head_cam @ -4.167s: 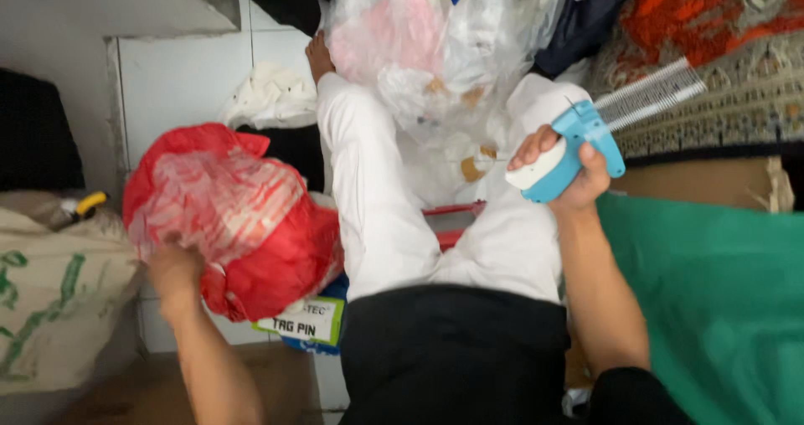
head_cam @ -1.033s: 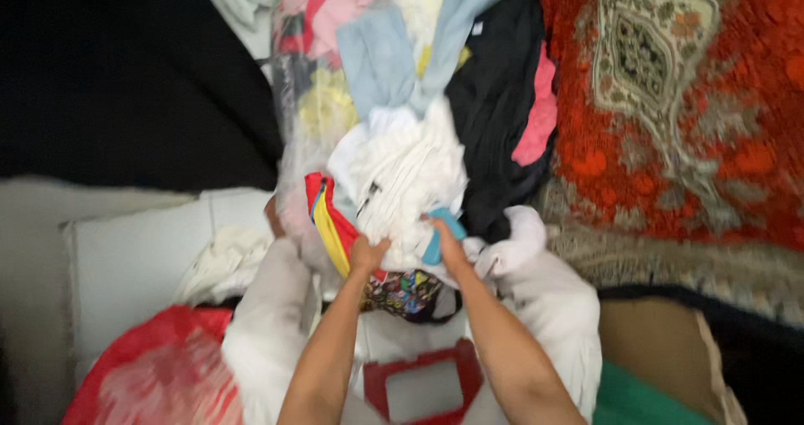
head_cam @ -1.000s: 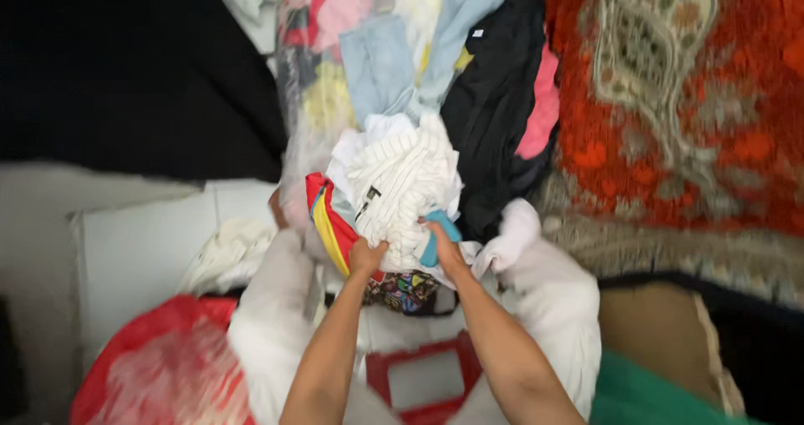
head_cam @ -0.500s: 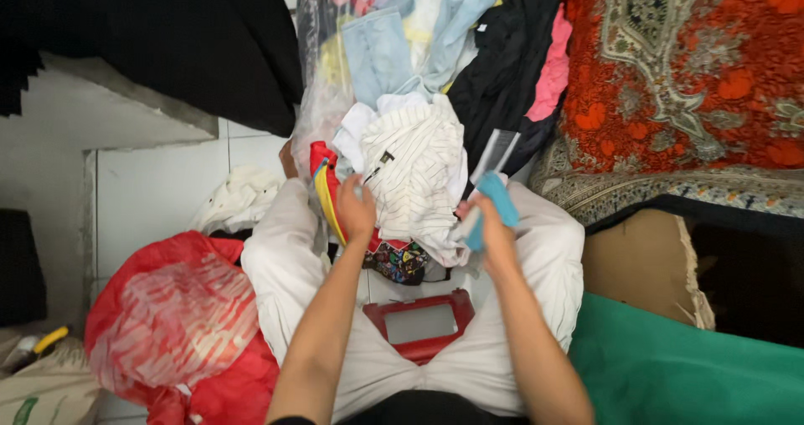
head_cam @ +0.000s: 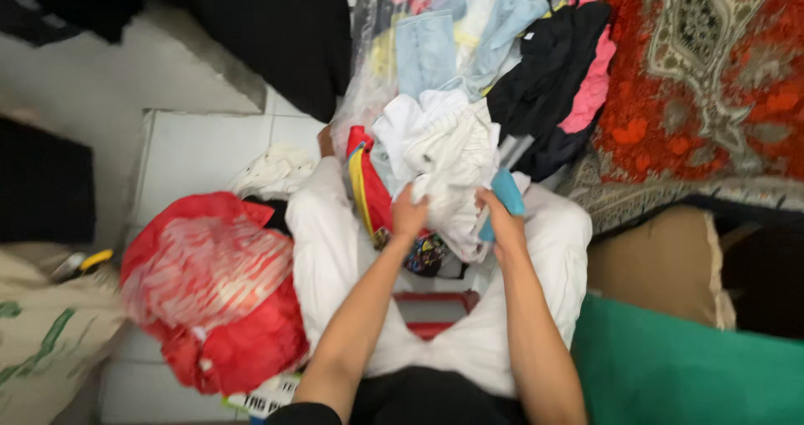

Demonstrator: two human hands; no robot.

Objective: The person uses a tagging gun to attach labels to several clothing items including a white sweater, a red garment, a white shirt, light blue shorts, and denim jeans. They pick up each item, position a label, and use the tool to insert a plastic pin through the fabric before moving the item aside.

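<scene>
Here both hands grip a white cloth [head_cam: 448, 153] at the middle of the view, on the lap of white trousers [head_cam: 335, 241]. The left hand [head_cam: 409, 214] closes its fingers on the cloth's lower edge. The right hand [head_cam: 501, 220] pinches the same cloth just beside it, at three o'clock, and also holds a blue object [head_cam: 507, 192] against its palm; what that object is cannot be told. The cloth hangs bunched and creased above the hands, at twelve o'clock from them. Just beyond it lies a pile of clothes [head_cam: 502, 48], pale blue, black and pink. A red and yellow piece [head_cam: 364, 182] touches the cloth at nine o'clock. A red bag [head_cam: 213, 291] sits at eight o'clock, near the left forearm. A red rug [head_cam: 712, 65] fills two o'clock. A green sheet [head_cam: 687, 366] lies at four o'clock, with a tan cushion [head_cam: 653, 257] between it and the rug.
</scene>
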